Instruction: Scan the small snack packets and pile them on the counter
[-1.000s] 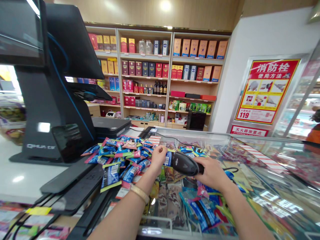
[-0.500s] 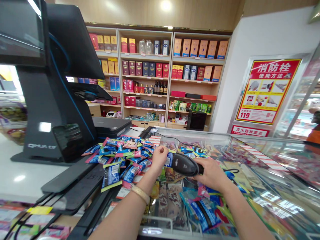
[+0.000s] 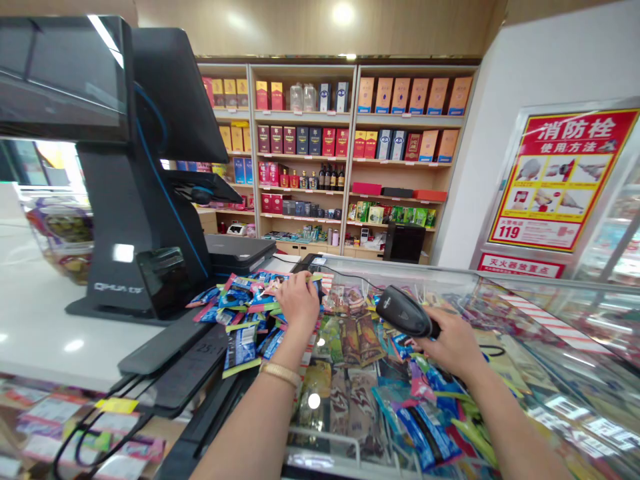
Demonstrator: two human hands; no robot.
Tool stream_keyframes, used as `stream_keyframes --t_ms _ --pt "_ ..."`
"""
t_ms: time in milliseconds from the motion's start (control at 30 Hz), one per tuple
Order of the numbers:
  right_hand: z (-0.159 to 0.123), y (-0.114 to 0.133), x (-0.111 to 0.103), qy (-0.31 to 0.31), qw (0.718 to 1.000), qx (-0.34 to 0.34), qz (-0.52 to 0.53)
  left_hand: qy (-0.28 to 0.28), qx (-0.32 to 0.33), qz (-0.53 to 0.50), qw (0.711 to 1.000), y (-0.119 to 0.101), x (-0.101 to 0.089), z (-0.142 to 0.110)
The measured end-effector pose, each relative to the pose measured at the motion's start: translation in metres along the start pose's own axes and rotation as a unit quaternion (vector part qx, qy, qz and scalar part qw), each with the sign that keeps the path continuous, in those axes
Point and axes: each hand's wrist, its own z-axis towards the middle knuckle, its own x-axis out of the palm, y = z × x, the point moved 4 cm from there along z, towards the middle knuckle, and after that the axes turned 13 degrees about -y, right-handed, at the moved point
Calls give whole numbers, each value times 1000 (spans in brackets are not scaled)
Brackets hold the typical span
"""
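My right hand [image 3: 453, 340] is closed round the handle of a black barcode scanner [image 3: 406, 312], whose head points left and away from me over the glass counter. My left hand [image 3: 299, 298] rests on the right side of a heap of small blue, pink and green snack packets [image 3: 241, 347]. Its fingers are bent and a little apart, with the fingertips hidden among the packets; I see no packet clearly gripped. More blue packets [image 3: 425, 433] lie on the glass below my right forearm.
A black point-of-sale terminal [image 3: 150, 220] stands at left on the white counter [image 3: 90, 340]. Flat black devices and cables lie before it. The glass case [image 3: 345, 413] shows snack bags. A thin cable [image 3: 350, 275] runs across the glass. Shelves [image 3: 305, 120] with boxes and bottles stand behind.
My left hand has moved left from the scanner's front to the packet heap, and the blue packet it held there is no longer visible in it. The scanner has shifted slightly right and up.
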Motion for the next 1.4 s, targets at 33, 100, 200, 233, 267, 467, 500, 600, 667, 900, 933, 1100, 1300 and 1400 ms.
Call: stream_keyframes --t_ms 33,100,200,233,267,467,500,600,667,900,933,1100,1300,1400 --pt "0 -2 0 -5 1000 0 -2 12 9 30 999 3 2 -2" --pt "-1 -5 0 -12 1000 3 -7 26 28 64 997 6 6 -6" --pt "-1 -10 0 -21 1000 13 -17 17 35 65 997 7 7 -8" --pt "-1 -11 0 -23 999 17 -22 5 32 56 998 5 5 -7" --pt "-1 -12 -1 -24 999 21 -26 -8 29 42 999 3 4 -6" --pt "4 -16 -11 -65 996 48 -22 78 79 -235 966 -40 5 -19" --pt "5 -18 -14 -74 995 59 -32 124 93 -284 946 -51 7 -28" --pt "6 -23 -21 -105 988 96 -64 280 142 -369 875 -83 4 -62" --pt "7 -26 -24 -121 984 113 -65 382 179 -369 828 -99 -2 -83" --pt "7 -29 -21 -127 981 132 -67 576 310 -288 699 -122 -32 -120" --pt "6 -29 -20 -122 982 131 -68 588 323 -285 685 -123 -34 -123" --pt "6 -26 -18 -117 982 124 -79 622 335 -268 655 -119 -30 -131" --pt "5 -28 -15 -110 984 117 -73 653 205 -316 658 -104 -7 -119" --pt "4 -29 -15 -114 984 118 -73 626 53 -395 670 -92 8 -102"
